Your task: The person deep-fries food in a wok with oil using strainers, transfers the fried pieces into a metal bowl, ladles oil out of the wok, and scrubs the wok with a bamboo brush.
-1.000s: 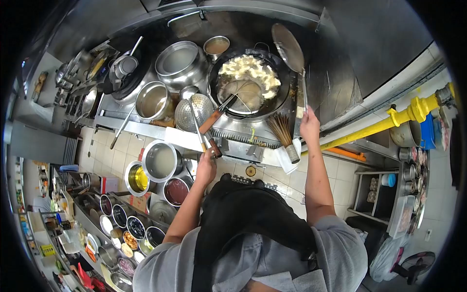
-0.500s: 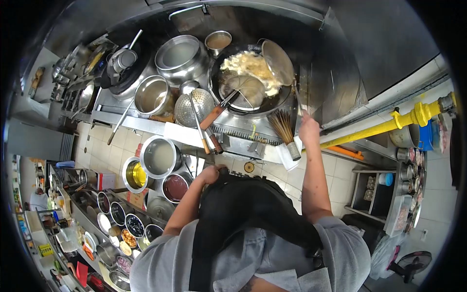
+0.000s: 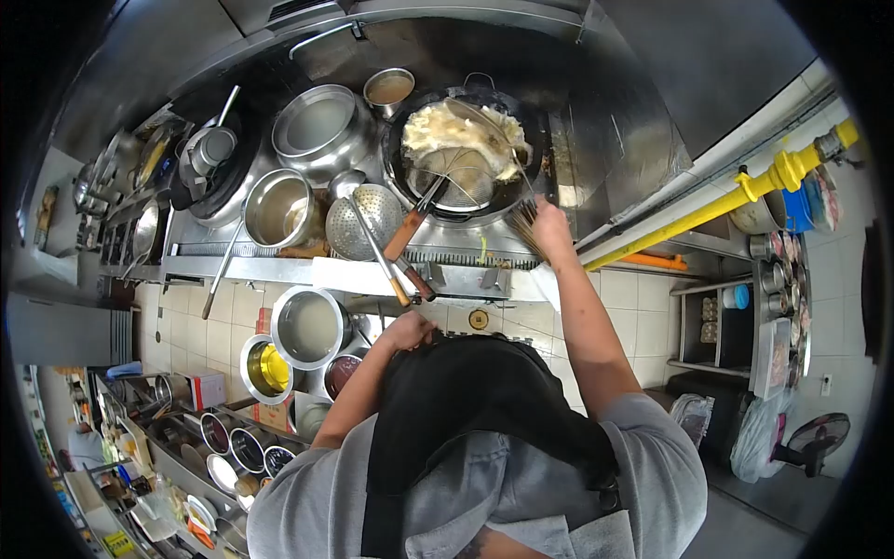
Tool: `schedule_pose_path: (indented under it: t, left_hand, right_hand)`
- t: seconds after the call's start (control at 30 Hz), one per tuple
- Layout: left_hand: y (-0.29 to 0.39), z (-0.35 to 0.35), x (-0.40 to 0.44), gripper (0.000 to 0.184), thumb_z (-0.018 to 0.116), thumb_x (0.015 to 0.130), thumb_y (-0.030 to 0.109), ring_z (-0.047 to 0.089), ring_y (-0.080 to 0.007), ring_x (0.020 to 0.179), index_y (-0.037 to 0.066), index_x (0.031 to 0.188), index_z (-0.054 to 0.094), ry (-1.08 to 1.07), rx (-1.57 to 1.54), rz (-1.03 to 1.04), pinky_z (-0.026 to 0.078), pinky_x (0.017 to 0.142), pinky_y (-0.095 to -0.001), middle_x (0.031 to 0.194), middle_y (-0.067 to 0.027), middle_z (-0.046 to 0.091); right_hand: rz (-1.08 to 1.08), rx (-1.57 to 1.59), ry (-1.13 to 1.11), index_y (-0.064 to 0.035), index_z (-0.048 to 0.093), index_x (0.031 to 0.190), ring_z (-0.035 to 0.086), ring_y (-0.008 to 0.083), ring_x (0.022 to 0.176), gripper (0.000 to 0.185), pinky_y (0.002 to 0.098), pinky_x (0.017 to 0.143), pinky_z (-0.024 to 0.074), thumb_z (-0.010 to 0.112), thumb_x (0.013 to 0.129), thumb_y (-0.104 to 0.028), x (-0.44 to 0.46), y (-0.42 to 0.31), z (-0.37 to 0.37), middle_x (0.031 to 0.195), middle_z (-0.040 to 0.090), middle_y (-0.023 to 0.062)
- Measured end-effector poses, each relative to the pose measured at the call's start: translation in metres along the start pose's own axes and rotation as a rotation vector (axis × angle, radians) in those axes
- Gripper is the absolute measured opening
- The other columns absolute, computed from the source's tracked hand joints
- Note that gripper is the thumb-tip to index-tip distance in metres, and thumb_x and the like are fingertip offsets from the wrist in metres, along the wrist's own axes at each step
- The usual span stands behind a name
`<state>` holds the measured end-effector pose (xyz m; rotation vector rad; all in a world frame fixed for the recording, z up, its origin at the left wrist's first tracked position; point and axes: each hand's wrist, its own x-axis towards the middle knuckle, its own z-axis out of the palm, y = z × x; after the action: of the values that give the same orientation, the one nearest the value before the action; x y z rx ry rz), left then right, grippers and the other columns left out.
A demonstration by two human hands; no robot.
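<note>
My right hand (image 3: 551, 228) is closed round the handle of a round skimmer (image 3: 491, 123), reaching into the wok. The skimmer shows nearly edge-on over pale, frothy food (image 3: 433, 130) in the wok (image 3: 396, 168). A wire strainer (image 3: 456, 172) rests on the wok's near side, its wooden handle towards me. Below my right hand, a bamboo brush (image 3: 524, 224) is partly hidden by it. At my waist, beside the black apron (image 3: 484, 382), my left hand (image 3: 407, 331) has its fingers curled; what they hold, if anything, cannot be made out.
Left of the wok stand a large metal pot (image 3: 317, 130), a smaller pot (image 3: 277, 210) and a perforated ladle (image 3: 365, 222). A yellow gas pipe (image 3: 708, 219) runs along the right. Pots (image 3: 310, 328) and an ingredient counter (image 3: 200, 382) lie to the left.
My right hand has moved left and slightly up, tipping the skimmer from broad-side view to nearly edge-on over the food. The whole view has shifted slightly; my left hand stays at my waist.
</note>
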<state>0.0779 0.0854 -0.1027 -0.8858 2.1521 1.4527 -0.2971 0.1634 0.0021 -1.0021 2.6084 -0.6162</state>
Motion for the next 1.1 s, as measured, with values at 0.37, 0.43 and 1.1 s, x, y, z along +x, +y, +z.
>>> schedule_pose_path:
  t: [0.37,0.43,1.1]
  left_hand:
    - [-0.014,-0.008,-0.004,0.032,0.048,0.103,0.026,0.064,-0.0256,0.059,0.001,0.087,0.063,0.18,0.057,0.385,0.051,0.064,-0.0401,0.072,-0.0137,0.066]
    - [0.003,-0.012,-0.014,0.017,0.054,0.094,0.008,0.067,-0.0263,0.073,0.004,0.109,0.061,0.055,-0.008,0.219,0.053,0.07,-0.0397,0.087,-0.0144,0.069]
    - [0.057,-0.017,-0.023,0.031,0.066,0.095,0.028,0.069,-0.0188,0.072,-0.001,0.102,0.071,0.309,-0.08,0.211,0.053,0.068,-0.0338,0.078,-0.0118,0.07]
  right_hand:
    - [0.036,0.085,0.139,-0.0091,0.06,0.135,0.063,0.0455,0.106,0.043,0.0491,0.092,0.0502,0.046,0.094,-0.005,0.008,0.0,0.008,0.109,0.065,0.031]
    - [-0.008,0.109,0.139,-0.0084,0.061,0.134,0.063,0.0453,0.106,0.042,0.0492,0.092,0.0504,0.047,0.095,-0.007,0.013,-0.005,0.001,0.111,0.065,0.0309]
    - [-0.009,0.05,0.037,-0.018,0.056,0.141,0.062,0.0436,0.112,0.053,0.0513,0.097,0.0491,0.041,0.092,-0.004,0.038,-0.028,-0.015,0.121,0.064,0.0273]
